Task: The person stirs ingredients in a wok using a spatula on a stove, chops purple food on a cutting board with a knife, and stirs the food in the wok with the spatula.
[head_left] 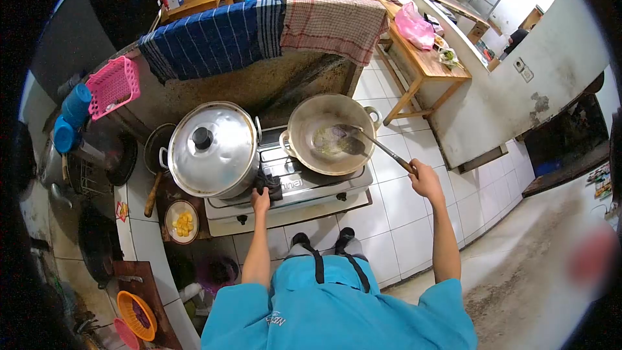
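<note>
My right hand is closed round the handle end of a long metal spatula. The spatula's dark blade rests inside a wide metal wok, over a little oil or liquid at the bottom. This wok stands on the right side of a two-burner gas stove. At the stove's front edge, my left hand grips a bunched black cloth. Just beside that cloth, a large lidded aluminium pot covers the left burner; its contents are hidden.
Left of the stove are a plate of yellow pieces and a small pan. A pink basket and an orange basket sit further left. Towels hang over the low wall behind. A wooden table stands back right.
</note>
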Available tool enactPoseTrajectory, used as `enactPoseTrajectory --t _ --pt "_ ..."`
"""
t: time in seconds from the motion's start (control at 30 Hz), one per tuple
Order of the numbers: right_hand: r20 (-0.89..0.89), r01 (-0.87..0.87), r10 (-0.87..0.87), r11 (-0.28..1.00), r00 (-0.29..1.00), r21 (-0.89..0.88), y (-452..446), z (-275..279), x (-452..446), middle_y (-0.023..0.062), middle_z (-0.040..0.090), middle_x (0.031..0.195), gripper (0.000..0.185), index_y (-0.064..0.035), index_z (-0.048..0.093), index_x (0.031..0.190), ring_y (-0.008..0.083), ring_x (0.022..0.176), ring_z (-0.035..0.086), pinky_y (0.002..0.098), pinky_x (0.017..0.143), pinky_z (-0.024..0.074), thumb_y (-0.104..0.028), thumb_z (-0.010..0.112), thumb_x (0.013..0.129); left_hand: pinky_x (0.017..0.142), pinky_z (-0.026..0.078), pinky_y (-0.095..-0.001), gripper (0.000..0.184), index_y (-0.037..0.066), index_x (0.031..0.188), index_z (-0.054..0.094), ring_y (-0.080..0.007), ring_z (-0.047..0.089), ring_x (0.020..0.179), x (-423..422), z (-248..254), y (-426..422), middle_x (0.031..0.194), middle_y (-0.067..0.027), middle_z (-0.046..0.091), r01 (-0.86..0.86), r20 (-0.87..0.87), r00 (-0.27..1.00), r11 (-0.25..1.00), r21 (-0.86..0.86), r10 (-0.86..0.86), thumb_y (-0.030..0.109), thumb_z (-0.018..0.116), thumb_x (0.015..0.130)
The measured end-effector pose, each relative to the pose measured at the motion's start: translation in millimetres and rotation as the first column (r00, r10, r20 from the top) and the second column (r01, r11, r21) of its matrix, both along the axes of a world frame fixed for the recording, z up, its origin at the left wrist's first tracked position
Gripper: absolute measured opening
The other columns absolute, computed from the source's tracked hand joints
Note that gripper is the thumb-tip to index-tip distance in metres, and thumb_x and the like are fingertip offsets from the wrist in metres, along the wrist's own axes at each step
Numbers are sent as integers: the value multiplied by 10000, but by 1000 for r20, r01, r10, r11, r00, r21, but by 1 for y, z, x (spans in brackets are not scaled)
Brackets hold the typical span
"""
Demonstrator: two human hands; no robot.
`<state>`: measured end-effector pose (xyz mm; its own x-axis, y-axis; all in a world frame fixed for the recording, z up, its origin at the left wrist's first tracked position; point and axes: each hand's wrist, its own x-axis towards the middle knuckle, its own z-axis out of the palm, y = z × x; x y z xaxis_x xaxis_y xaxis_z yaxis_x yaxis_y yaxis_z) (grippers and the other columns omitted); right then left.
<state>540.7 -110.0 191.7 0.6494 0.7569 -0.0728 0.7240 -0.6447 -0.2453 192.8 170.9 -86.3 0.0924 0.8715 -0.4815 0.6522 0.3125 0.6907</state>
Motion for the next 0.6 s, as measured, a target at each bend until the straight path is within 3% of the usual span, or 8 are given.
enactPoseTrajectory --t 0.03,0.13,0.2,0.23,0.3,0.43,0.53,0.6 --pt "4 2 -2 1000 1000 -14 0 1 -9 179 616 779 162 -60 506 910 384 778 583 486 675 447 -106 577 772 1035 274 -417 691 -19 1344 318 -363 286 1288 -4 30 -13 1388 -240 297 -100 160 981 992 -82 112 379 529 820" --pt "15 22 -23 999 1000 26 0 -10 -16 167 620 773 154 -68 510 911 383 765 585 480 669 453 -99 576 776 986 326 -395 620 -41 1283 382 -337 411 1191 -7 30 -23 1283 -212 435 -146 129 981 989 -6 146 309 532 793" --pt "1 24 -24 997 1000 70 1 -16 -19 168 619 770 147 -71 511 909 385 759 584 478 664 455 -95 574 779 980 339 -405 621 -30 1294 374 -324 381 1222 -11 28 -27 1336 -186 383 -165 349 915 978 -130 201 291 536 788" --pt "-15 17 -15 996 1000 87 1 -18 -21 171 618 768 144 -70 511 908 387 758 584 479 662 455 -94 573 780 976 345 -411 622 -24 1300 370 -318 366 1238 -15 20 -28 1363 -173 356 -161 447 864 968 -192 232 282 538 785" --pt "-17 23 -21 995 1000 100 -1 -22 -24 181 616 763 139 -64 512 906 392 754 583 482 661 455 -99 570 785 919 397 -393 481 -24 1180 462 -285 465 1125 -20 -7 -24 1243 -138 470 -180 624 698 929 -323 353 234 526 779" --pt "-11 63 -62 996 998 56 -1 -34 -13 200 611 761 153 -37 510 905 398 753 581 491 667 452 -134 564 799 822 466 -370 284 16 965 561 -233 573 927 -23 -15 -27 1034 -89 597 -20 780 212 800 -599 589 209 496 766" --pt "-17 80 -81 996 997 -29 4 -28 1 219 606 781 189 -15 520 881 400 772 578 494 680 451 -184 561 805 845 462 -389 312 30 978 570 -240 569 958 -21 0 -29 1053 -94 593 131 796 126 785 -605 592 249 448 792" --pt "-2 81 -82 992 997 -94 12 -21 8 224 604 789 192 -13 528 864 400 783 578 492 683 452 -193 560 803 867 452 -402 354 45 1015 570 -247 568 974 -16 10 -33 1063 -99 594 81 796 117 793 -603 594 297 422 815"
